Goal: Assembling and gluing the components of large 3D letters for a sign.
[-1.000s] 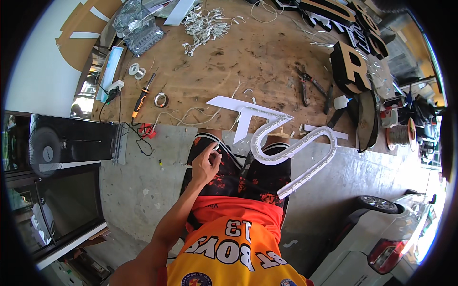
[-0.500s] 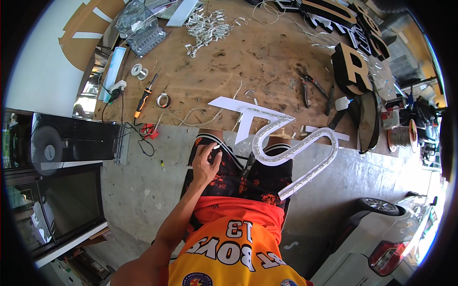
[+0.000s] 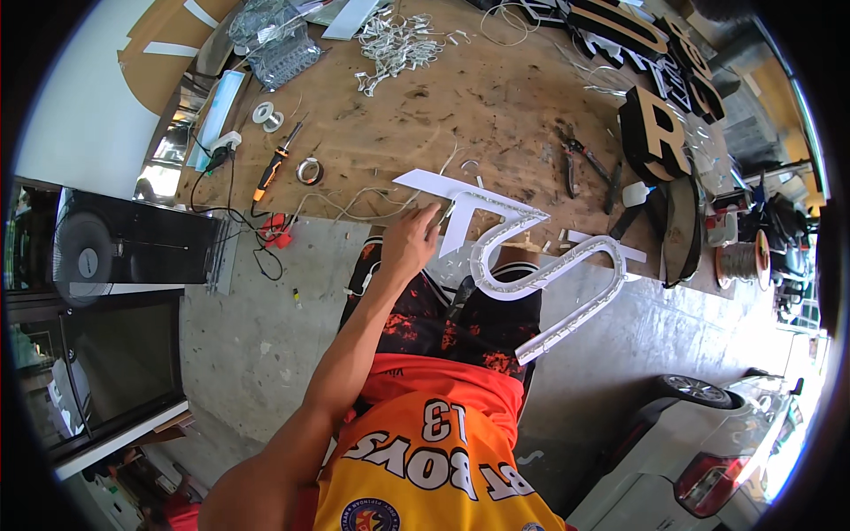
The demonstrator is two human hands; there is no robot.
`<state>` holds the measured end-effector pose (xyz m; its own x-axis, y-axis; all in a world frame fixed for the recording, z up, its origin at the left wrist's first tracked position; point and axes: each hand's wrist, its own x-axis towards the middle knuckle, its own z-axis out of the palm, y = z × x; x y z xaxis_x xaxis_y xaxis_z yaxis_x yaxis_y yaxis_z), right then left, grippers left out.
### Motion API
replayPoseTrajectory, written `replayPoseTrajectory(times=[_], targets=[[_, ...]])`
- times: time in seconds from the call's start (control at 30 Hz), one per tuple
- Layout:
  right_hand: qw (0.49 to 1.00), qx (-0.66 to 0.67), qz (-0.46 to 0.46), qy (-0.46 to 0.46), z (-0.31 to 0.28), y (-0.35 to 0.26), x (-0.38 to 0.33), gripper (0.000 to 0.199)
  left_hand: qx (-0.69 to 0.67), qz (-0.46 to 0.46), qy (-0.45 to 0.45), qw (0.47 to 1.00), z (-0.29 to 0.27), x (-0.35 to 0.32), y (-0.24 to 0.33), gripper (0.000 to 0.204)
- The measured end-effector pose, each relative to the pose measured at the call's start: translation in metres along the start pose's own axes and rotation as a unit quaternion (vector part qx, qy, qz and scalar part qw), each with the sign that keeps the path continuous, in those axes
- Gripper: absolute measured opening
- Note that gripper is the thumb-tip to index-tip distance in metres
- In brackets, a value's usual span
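My left hand [image 3: 412,241] reaches over the table's near edge, its fingers closed in a pinch on a small white piece [image 3: 449,211], whose kind is too small to tell. That hand is beside the left leg of a white sign letter shape [image 3: 509,289]. The shape has a pointed top bar and a curving channel lined with small light strips; it overhangs the edge above my lap. A thin pale wire [image 3: 372,215] runs along the table by my fingers. My right hand is out of view.
On the wooden table [image 3: 372,133] lie a soldering iron [image 3: 272,174], solder spool [image 3: 266,116], tape roll [image 3: 309,171], pliers [image 3: 589,159], a heap of white light modules [image 3: 398,51] and a black-sided letter [image 3: 653,133]. A fan [image 3: 84,261] stands left; a car [image 3: 708,451] is parked right.
My left hand has moved up from over my lap to the table edge, next to the letter shape's left leg. It keeps the small white piece pinched. The letter shape has hardly moved.
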<state>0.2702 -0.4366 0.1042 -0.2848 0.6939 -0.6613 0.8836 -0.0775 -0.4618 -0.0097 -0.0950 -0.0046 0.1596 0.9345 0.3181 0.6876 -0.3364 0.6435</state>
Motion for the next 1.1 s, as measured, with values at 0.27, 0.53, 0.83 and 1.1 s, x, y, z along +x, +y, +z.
replayPoseTrajectory(times=[0.27, 0.53, 0.83, 1.1], targets=[[0.992, 0.022, 0.006, 0.124, -0.036, -0.009, 0.014, 0.017, 0.055, 0.029, -0.033, 0.998, 0.022, 0.014, -0.008, 0.032], [0.849, 0.249, -0.121, 0.451, -0.149, -0.039, 0.206, 0.012, 0.076, -0.011, -0.059, 0.995, 0.026, 0.020, 0.001, 0.022], [0.837, 0.054, -0.249, 0.484, -0.148, -0.032, 0.335, 0.025, -0.100, -0.131, -0.071, 0.984, 0.035, 0.010, 0.024, 0.014], [0.843, 0.009, -0.235, 0.483, -0.145, -0.031, 0.333, 0.027, -0.075, -0.079, 0.001, 0.994, 0.037, -0.016, 0.023, 0.016]])
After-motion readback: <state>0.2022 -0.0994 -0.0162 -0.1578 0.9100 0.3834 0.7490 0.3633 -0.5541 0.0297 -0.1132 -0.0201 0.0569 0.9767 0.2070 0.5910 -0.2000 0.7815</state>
